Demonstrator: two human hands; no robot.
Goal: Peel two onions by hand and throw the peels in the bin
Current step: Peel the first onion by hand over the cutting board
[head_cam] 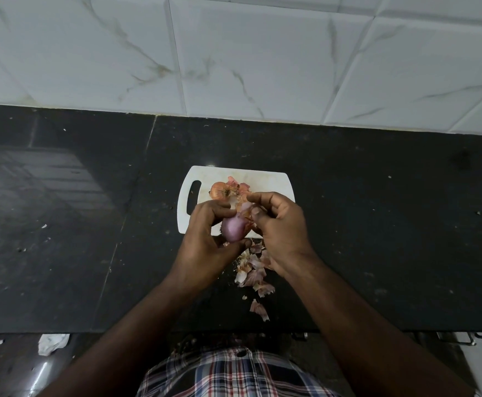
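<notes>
peeling under way on the first onion (233, 230), held in the air over the near edge of the board (274, 184). left hand (208, 242) grips it, fingers curled over the far side and thumb under the near end; bare purple flesh shows between them. right hand (279, 224) pinches a flap of skin (241, 206) at the onion's top, fingertips clenched on it. second onion (219, 191) lies unpeeled on the board near its handle slot, touching a few scraps. peels (252, 272) lie loose on the desk (377, 224), just nearside of the board. bin not in view.

judgement: roughly half of onion one is stripped; onion two and disposal remain. to do this step well, keep the left grip firm but off the remaining skin, pull the flap down toward the root in one strip rather than tearing crosswise, and turn the onion between pulls. dry skin looks brittle and likely to shed fragments; working over the board would keep scraps together for collection.
</notes>
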